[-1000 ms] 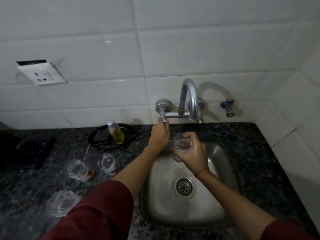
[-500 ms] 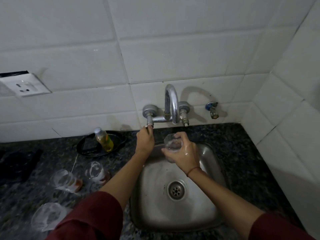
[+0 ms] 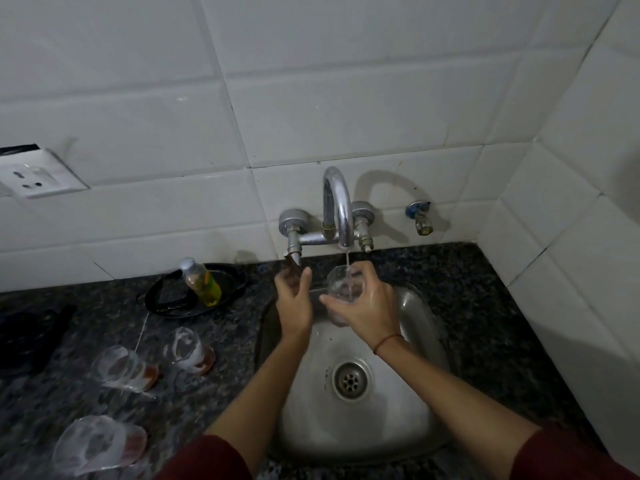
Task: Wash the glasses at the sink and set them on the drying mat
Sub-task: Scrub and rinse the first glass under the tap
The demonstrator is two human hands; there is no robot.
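Head cam: right hand [image 3: 367,306] is wrapped around a glass [image 3: 341,289], held mouth-up under the spout [image 3: 337,202] so the thin stream fills it over the sink [image 3: 415,341]. Left hand [image 3: 294,299] sits loose and half-open just below the tap handle [image 3: 292,258], gripping nothing. Three soapy glasses [image 3: 187,348] wait on the counter, I reckon for rinsing.

Dim, greyish light across the whole view. The faucet [image 3: 337,206] throws a soft curved shadow onto the white tiles to its right, so light arrives from the left front. Dull glare streaks the sink [image 3: 420,327] below it. Tile lines bow at the edges; the dark table [image 3: 485,306] looks murky and grainy.
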